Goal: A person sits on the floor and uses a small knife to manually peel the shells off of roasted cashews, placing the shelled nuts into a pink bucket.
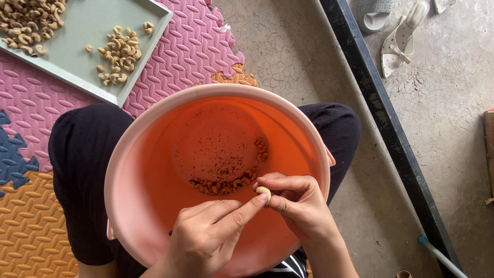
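Observation:
My right hand [298, 206] pinches a pale cashew nut [264, 192] over a large orange-pink plastic basin [149, 154] that rests between my knees. My left hand [206, 237] reaches in with its index finger tip touching the same nut. At the basin's bottom lies a small curved row of brown unpeeled cashews [226, 185] with dark skin crumbs scattered around them. A grey-green tray [92, 25] at the top left carries two groups of pale peeled cashews [119, 54].
Pink, orange and blue foam floor mats [31, 216] lie under me at left. Bare cracked concrete [442, 128] lies at right, crossed by a dark metal bar [383, 123]. White sandals [401, 36] sit at the top right. A pole end [437, 255] shows at the lower right.

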